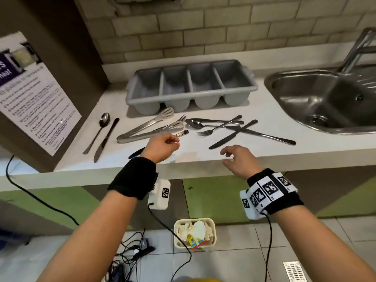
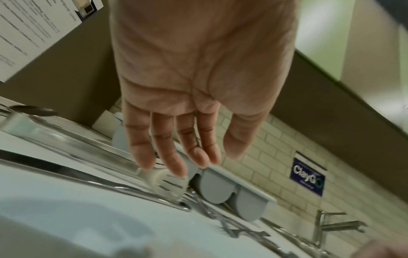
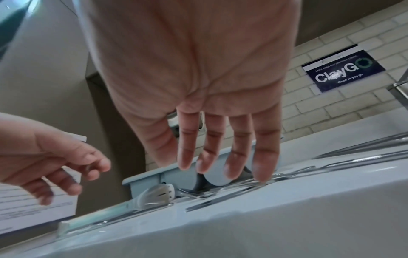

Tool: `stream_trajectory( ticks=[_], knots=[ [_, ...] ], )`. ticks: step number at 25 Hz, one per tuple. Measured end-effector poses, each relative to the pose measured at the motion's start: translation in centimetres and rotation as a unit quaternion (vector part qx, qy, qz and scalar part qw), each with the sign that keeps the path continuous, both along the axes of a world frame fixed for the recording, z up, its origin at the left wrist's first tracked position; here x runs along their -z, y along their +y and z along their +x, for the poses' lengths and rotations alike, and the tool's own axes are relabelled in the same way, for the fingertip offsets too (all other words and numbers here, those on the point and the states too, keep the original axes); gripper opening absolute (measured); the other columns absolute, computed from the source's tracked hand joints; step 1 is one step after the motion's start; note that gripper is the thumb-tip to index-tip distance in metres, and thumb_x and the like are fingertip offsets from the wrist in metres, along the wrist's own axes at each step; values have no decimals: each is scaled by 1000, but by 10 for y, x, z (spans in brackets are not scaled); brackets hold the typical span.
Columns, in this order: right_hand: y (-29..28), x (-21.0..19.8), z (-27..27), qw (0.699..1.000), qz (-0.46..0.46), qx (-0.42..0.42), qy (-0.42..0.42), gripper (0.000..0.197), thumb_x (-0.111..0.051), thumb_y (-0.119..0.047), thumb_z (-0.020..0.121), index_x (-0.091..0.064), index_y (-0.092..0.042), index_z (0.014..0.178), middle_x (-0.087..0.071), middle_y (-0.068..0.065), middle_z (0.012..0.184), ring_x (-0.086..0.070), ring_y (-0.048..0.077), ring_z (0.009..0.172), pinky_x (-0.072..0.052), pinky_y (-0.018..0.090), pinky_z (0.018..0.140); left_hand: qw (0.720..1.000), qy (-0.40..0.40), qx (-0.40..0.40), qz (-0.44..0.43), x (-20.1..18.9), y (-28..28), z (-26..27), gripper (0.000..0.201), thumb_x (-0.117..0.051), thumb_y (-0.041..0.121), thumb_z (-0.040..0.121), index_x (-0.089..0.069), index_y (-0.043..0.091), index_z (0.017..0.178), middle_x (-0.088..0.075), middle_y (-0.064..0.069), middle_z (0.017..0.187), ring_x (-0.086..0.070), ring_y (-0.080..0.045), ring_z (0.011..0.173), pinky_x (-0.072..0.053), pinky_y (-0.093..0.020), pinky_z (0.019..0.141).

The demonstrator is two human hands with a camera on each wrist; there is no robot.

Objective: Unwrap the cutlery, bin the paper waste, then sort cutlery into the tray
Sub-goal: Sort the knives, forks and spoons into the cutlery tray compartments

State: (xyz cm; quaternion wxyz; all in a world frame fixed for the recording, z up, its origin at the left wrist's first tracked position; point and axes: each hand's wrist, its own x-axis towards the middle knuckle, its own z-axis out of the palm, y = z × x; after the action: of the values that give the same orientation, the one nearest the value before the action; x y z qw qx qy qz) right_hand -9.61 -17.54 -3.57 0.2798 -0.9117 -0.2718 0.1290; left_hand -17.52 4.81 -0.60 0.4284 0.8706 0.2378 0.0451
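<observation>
The grey four-compartment tray (image 1: pixel 191 98) stands empty at the back of the white counter. Unwrapped cutlery lies loose in front of it: a spoon (image 1: pixel 103 121) and knife (image 1: pixel 106 137) at the left, tongs (image 1: pixel 146 127) in the middle, and crossed spoons, forks (image 1: pixel 211 131) and knives (image 1: pixel 264 135) at the right. My left hand (image 1: pixel 174 140) hovers just above the tongs' handle end, fingers relaxed, holding nothing. My right hand (image 1: pixel 225 155) hovers over the counter's front edge, also empty. The wrist views show both palms bare: left hand (image 2: pixel 207 157), right hand (image 3: pixel 209 165).
A cream bin (image 1: pixel 177 239) with paper waste (image 1: pixel 198 228) stands on the floor below the counter. A steel sink (image 1: pixel 325 98) lies at the right. A poster (image 1: pixel 36 94) leans at the left. Cables (image 1: pixel 130 249) trail on the floor.
</observation>
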Motion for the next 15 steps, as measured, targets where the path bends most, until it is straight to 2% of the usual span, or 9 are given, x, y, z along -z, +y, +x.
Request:
stream_trajectory(
  ticks=[1, 3, 5, 7, 11, 13, 15],
  knots=[
    [-2, -1, 9, 1000, -10, 10, -6, 30, -55, -14, 87, -61, -14, 117, -60, 12, 116, -52, 20, 91, -39, 24, 81, 1000, 16, -13, 22, 2, 8, 4, 22, -59, 13, 87, -66, 8, 107, -63, -6, 96, -56, -16, 87, -41, -1, 62],
    [-8, -2, 29, 998, -36, 43, -18, 31, -54, -14, 87, -60, -13, 117, -57, 15, 121, -55, 28, 108, -43, 31, 92, 996, 50, -40, 68, 9, 22, 11, 23, -57, 11, 86, -66, 7, 107, -67, -12, 108, -59, -22, 95, -44, -19, 82],
    [-13, -1, 50, 993, -67, 87, -35, 35, -51, -12, 88, -57, -14, 121, -51, 16, 129, -47, 33, 120, -43, 40, 100, 988, 92, -60, 111, 21, 35, 16, 25, -56, 9, 85, -67, 8, 108, -66, -12, 117, -60, -26, 104, -45, -26, 90],
    [-17, 0, 68, 985, -118, 112, -59, 40, -47, -13, 89, -50, -14, 129, -44, 16, 135, -39, 37, 125, -41, 47, 102, 979, 129, -74, 143, 30, 41, 19, 28, -55, 9, 84, -66, 13, 109, -64, -10, 121, -59, -27, 111, -46, -30, 99],
    [-24, 3, 97, 963, -210, 156, -69, 51, -42, -10, 89, -34, -17, 139, -33, 8, 147, -30, 34, 132, -36, 53, 104, 952, 203, -110, 201, 35, 44, 21, 41, -52, 9, 83, -58, 25, 120, -52, -8, 130, -51, -29, 120, -40, -43, 106],
    [-27, 8, 110, 953, -234, 183, -51, 48, -38, -7, 90, -36, -15, 137, -37, 10, 142, -32, 35, 131, -34, 53, 104, 940, 234, -121, 218, 38, 49, 22, 41, -50, 11, 85, -55, 25, 123, -51, -7, 131, -48, -28, 123, -36, -44, 107],
    [-29, 14, 115, 950, -246, 188, -44, 39, -36, -8, 92, -44, -11, 129, -45, 15, 132, -39, 38, 125, -36, 52, 103, 939, 249, -112, 211, 42, 55, 24, 36, -52, 15, 86, -59, 25, 119, -56, -7, 130, -50, -28, 122, -38, -44, 108]
  ],
)
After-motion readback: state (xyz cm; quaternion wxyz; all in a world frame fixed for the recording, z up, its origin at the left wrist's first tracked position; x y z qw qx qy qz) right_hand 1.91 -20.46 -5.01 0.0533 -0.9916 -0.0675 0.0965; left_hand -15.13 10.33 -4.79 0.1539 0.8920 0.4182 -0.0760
